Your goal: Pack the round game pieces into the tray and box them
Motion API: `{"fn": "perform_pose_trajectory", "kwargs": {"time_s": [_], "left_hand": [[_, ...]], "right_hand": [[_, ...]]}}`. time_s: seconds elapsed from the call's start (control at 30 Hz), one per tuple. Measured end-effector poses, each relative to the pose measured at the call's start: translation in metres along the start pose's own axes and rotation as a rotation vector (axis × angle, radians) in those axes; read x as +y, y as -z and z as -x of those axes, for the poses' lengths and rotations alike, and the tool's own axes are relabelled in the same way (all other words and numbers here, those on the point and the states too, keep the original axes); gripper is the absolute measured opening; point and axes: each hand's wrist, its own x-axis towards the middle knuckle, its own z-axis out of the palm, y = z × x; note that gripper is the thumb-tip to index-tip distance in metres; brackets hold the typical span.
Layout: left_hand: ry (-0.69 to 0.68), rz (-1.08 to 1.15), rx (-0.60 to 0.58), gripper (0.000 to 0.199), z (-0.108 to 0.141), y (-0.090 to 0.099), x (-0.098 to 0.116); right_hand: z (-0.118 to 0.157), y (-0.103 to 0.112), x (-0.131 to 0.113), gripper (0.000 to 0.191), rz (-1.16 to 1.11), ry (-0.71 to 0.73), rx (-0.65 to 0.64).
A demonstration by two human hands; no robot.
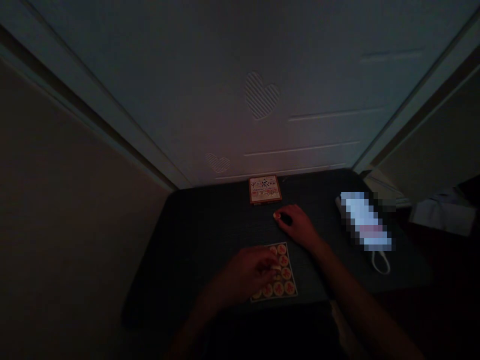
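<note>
The room is dim. Ahead rises a pale panel [168,85], probably a door though the gloom makes it hard to be sure, with a large ribbed heart [261,95], a smaller heart [218,163] and horizontal grooves [318,146]. Plain walls flank it, left [56,210] and right [438,120]. A dark, round-cornered tabletop [187,240] stands against its base.
</note>
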Motion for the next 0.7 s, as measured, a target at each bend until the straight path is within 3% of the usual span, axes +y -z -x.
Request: {"fn": "perform_pose_trajectory", "kwargs": {"time_s": [0.37,0.7], "left_hand": [[0.068,-0.267,0.026,0.011,-0.001,-0.015,0.001],[0.037,-0.354,0.084,0.012,-0.006,-0.020,-0.006]], "right_hand": [[0.000,0.002,-0.003,0.013,-0.001,0.001,0.012],[0.001,0.002,-0.004,0.013,-0.009,-0.004,0.017]]}}
